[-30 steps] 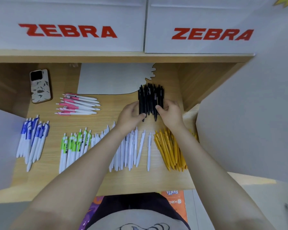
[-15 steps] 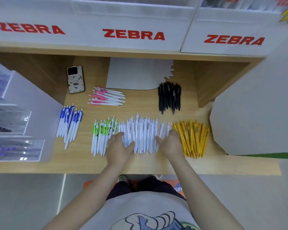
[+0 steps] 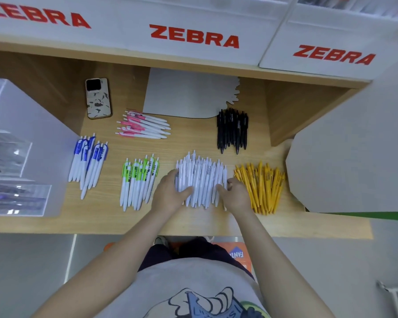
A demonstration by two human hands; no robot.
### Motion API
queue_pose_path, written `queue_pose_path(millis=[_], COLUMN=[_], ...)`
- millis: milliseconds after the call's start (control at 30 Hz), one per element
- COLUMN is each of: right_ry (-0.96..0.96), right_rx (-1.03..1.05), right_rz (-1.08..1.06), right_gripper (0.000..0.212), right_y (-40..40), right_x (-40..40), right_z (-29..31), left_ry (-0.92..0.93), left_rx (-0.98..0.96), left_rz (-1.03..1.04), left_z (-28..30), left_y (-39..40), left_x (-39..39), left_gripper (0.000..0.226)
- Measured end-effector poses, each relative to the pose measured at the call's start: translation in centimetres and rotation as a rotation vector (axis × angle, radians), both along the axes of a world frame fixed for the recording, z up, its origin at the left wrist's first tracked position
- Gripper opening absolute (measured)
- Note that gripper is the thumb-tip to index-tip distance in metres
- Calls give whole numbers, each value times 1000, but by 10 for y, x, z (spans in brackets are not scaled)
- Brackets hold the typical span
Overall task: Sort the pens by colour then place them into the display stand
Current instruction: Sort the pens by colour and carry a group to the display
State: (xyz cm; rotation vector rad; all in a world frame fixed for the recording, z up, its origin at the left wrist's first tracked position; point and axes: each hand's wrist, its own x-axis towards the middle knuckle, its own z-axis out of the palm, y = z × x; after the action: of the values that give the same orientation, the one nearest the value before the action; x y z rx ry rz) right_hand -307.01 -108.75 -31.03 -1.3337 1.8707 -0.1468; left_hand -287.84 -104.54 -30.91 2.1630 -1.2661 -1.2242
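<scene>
Pens lie sorted in groups on the wooden counter [image 3: 106, 221]. A bunch of white pens [image 3: 201, 180] sits at the front middle. My left hand [image 3: 170, 191] presses against its left side with the thumb across the pens. My right hand [image 3: 234, 193] presses against its right side. Yellow pens [image 3: 262, 187] lie to the right, green-clipped pens [image 3: 139, 182] to the left, blue-clipped pens [image 3: 89, 162] further left. Pink-clipped pens [image 3: 144, 126] and black pens [image 3: 232, 130] lie behind. The clear display stand [image 3: 16, 198] stands at the far left.
A phone [image 3: 98, 98] lies at the back left. A grey card sheet [image 3: 189, 95] lies at the back under the shelf. A large grey board [image 3: 354, 161] stands on the right. White ZEBRA boxes [image 3: 193, 40] sit on the shelf above.
Both hands left the black pens at the back and came to the white pens at the front. They have pushed the spread white pens together into a tighter bunch.
</scene>
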Motion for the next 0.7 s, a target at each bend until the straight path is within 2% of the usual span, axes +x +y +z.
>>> queue_pose_path(millis=[133, 267, 467, 600, 700], right_ry=[-32, -82, -101, -186, -234], right_rx=[0, -12, 19, 31, 71], right_rz=[-21, -77, -150, -204, -200], right_gripper=[36, 43, 61, 54, 54], right_y=[-1, -1, -1, -10, -15], right_x=[-3, 0, -4, 5, 15], right_z=[0, -1, 0, -1, -4], left_ry=[66, 82, 107, 163, 194], left_rx=[-25, -31, 16, 103, 138], left_rz=[63, 122, 183, 221, 203], left_z=[4, 3, 3, -2, -12], left_y=[-6, -4, -11, -24, -33], left_x=[-2, 6, 10, 6, 0], left_gripper=[69, 62, 66, 77, 65])
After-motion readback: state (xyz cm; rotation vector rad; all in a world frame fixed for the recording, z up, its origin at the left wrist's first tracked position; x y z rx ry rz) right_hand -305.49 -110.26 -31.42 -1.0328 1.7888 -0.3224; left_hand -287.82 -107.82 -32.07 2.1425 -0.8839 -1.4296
